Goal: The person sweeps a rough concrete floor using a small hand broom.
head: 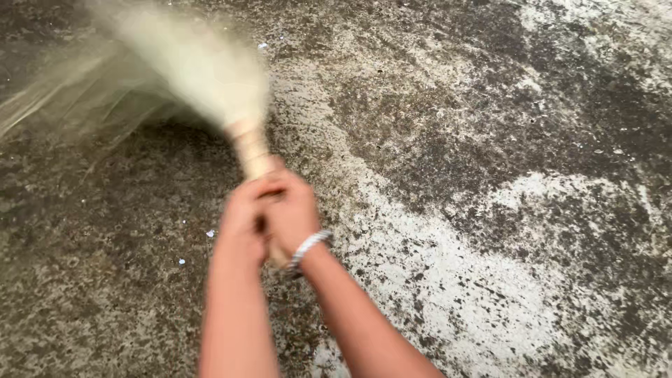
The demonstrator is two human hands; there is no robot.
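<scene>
Pale straw-coloured grass broom (210, 77), with a short bound handle of tan fibre, is gripped by both hands near the middle of the view, and its feathery head fans up and to the left, blurred into a soft sweep over the ground. The handle comes out of the top of the two fists and widens at once into the bristles; only a short stretch of the wrapped neck shows between the knuckles and the brush. Its lower end stays inside the palms.

The left hand (241, 220) is closed tight around the handle, its fingers curled so that no gap shows. The right hand (294, 210) is wrapped over the same stretch of handle, just beside the left and pressed against it, fingers likewise folded fully round the fibre, with the thumb side towards the brush. A silver-coloured beaded bracelet (308, 246) sits on the right wrist. Both bare forearms rise from the bottom edge and meet at the grip.

Underneath lies a rough, mottled concrete floor (490, 175), dark grey with paler worn patches to the right. A few small white scraps (210, 233) are scattered on it left of the hands, well apart from the bristles.
</scene>
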